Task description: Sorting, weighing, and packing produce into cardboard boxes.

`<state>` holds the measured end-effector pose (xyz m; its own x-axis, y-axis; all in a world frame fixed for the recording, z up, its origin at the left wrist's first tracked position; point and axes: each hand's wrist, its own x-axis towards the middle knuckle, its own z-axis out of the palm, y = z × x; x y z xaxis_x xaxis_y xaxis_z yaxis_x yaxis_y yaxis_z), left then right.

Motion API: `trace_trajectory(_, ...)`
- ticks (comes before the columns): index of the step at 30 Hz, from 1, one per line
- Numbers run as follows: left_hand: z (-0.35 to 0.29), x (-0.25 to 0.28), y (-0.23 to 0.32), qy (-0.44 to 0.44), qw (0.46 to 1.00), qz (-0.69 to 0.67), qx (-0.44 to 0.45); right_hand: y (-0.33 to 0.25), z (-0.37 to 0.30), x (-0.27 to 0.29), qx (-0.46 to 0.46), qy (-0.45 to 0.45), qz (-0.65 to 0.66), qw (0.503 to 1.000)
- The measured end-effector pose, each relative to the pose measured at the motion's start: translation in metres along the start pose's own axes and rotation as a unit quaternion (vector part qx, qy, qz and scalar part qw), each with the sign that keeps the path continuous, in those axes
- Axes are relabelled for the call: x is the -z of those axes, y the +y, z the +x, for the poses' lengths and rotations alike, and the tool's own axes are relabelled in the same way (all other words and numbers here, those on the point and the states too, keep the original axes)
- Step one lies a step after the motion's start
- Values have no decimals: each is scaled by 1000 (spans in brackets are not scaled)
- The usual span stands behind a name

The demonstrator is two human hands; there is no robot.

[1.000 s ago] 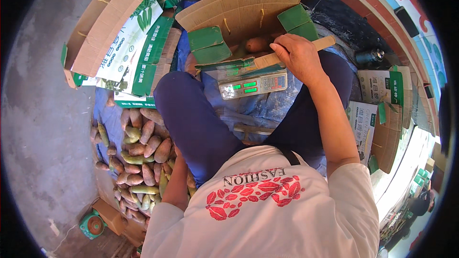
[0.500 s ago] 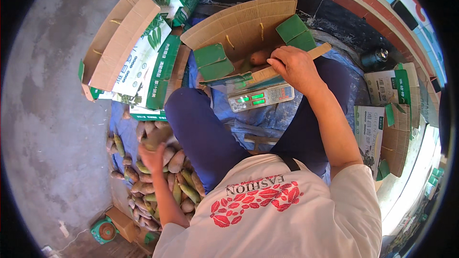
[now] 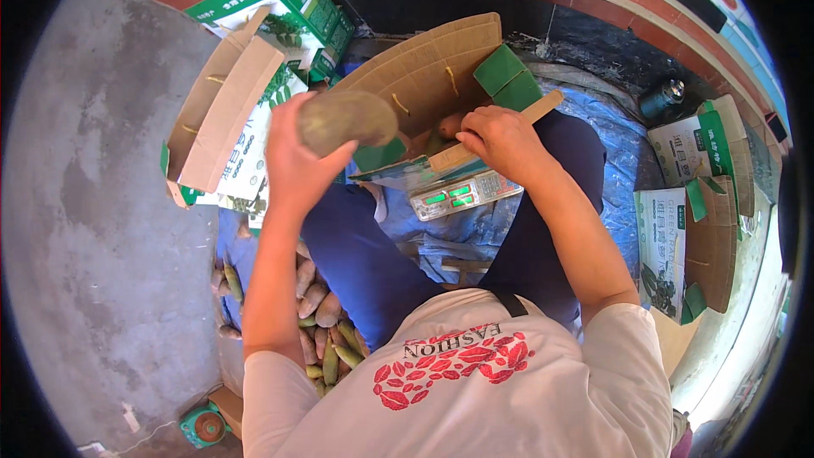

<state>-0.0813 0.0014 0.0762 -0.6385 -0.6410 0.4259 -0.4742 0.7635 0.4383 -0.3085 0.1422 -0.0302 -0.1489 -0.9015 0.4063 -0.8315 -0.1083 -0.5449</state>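
My left hand [image 3: 292, 165] is raised at the left side of the open cardboard box [image 3: 432, 55], its fingers closed round a big brownish-green radish [image 3: 352, 119], slightly blurred by motion. The box stands in front of me with its flaps spread, one tall brown flap at the back and green ones at the sides. My right hand [image 3: 504, 144] grips the near brown flap [image 3: 543, 108] with curled fingers. Beside those fingers, a reddish-brown radish [image 3: 450, 125] shows inside the box. Below the near flap lies a digital scale [image 3: 465, 196] with lit green displays, close against the box.
More radishes [image 3: 326, 309] are heaped beside my left leg. Open cartons [image 3: 229, 119] stand at the left, and others [image 3: 666, 233] at the right. A dark flask [image 3: 663, 99] is near the wall. Blue sheeting [image 3: 623, 153] covers the ground. A small green device [image 3: 203, 426] sits lower left.
My left hand has risen from the radish heap to the box's left side, carrying the radish. My right hand stays on the near flap. The whole view has shifted slightly.
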Motion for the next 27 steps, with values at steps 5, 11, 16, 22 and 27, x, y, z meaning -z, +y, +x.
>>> trace_trajectory(5,34,-64,7,-117,990,44,-73,0,-3,2,0,-4,9,1000)
trace_trajectory(11,41,-118,-2,-315,902,238,-176,0,-2,3,12,-7,2,1000)
trace_trajectory(16,41,-126,-11,-324,928,107,-151,1,0,2,4,-13,-7,1000)
trace_trajectory(22,36,-89,-16,-260,961,27,-94,-4,2,3,-12,-3,-23,1000)
trace_trajectory(27,14,-45,-32,-163,986,5,-33,-2,2,2,-2,11,-22,1000)
